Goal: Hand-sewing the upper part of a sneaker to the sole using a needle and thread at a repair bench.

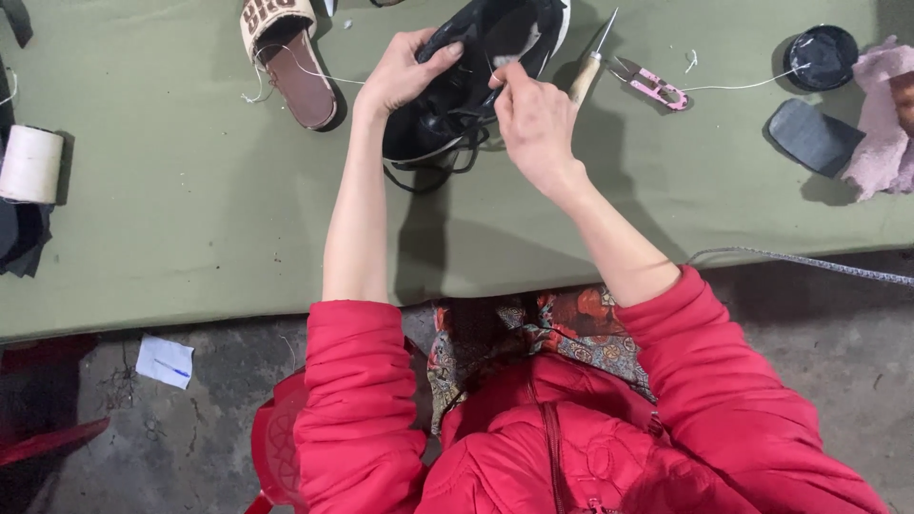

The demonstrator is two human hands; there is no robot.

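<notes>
A black shoe (471, 71) with loose black laces lies on the green table (190, 209) at the top centre. My left hand (405, 69) grips its upper from the left side. My right hand (535, 119) sits against the shoe's right side with fingers pinched together, apparently on a thin thread or needle, too small to make out. Both red sleeves are pushed up to the elbows.
A beige slide sandal (286, 57) with white thread lies left of the shoe. A wooden-handled awl (588, 67), pink thread snips (657, 88), a black round tin (822, 55), a dark sole piece (812, 136) and pink cloth (885, 124) are right. A white thread spool (30, 164) sits far left.
</notes>
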